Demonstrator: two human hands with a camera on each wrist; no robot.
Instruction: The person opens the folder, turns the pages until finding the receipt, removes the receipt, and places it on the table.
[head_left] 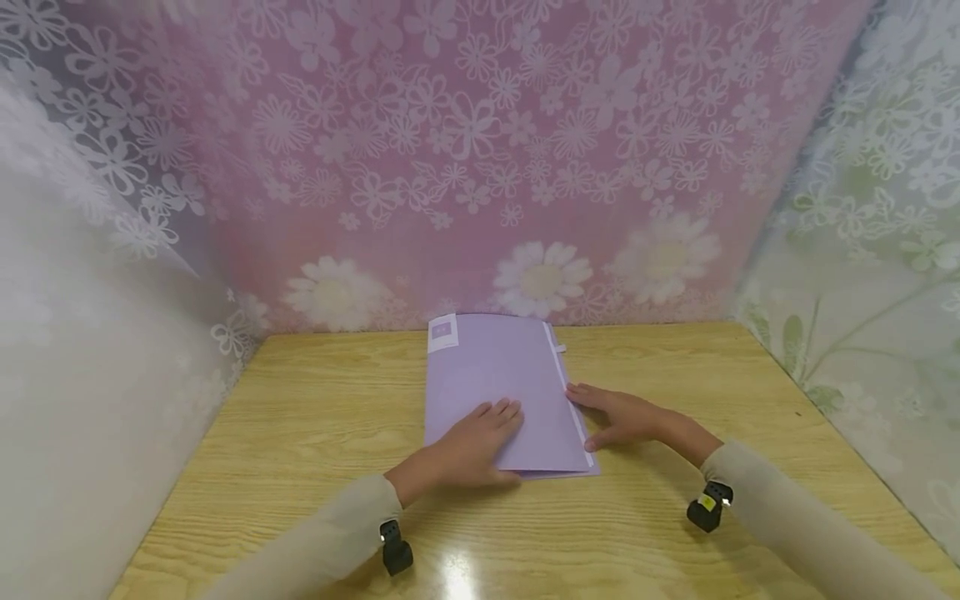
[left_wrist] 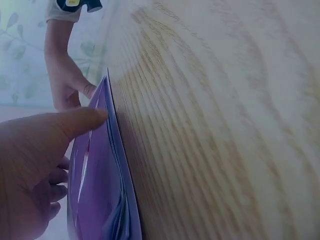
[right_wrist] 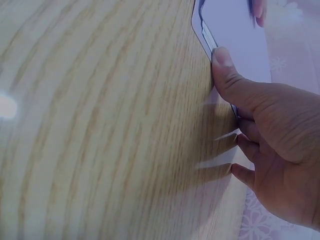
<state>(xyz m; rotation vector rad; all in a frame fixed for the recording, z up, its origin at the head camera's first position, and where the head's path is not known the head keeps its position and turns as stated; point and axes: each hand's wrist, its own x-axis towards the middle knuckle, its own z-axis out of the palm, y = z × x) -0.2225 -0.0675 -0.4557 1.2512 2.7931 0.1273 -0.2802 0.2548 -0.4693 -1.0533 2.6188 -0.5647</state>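
Observation:
A light purple file folder (head_left: 498,375) lies closed on the table, a white label (head_left: 442,332) at its upper left corner. My left hand (head_left: 472,446) rests with spread fingers on the lower part of its cover. In the left wrist view, the left thumb (left_wrist: 90,120) lies by the folder's lower edge, where several sheet edges (left_wrist: 116,150) show. My right hand (head_left: 626,417) touches the folder's right side with its thumb and fingertips. From the right wrist view, the right thumb (right_wrist: 227,70) is against that edge, and the other fingertips are at the edge and tabletop.
The wood-grain table (head_left: 315,400) extends on both sides of the folder. A pink flowered curtain (head_left: 420,208) hangs behind it, with pale flowered sheets at left and right (head_left: 892,275). A small tab (head_left: 560,348) sticks out from the folder's right side.

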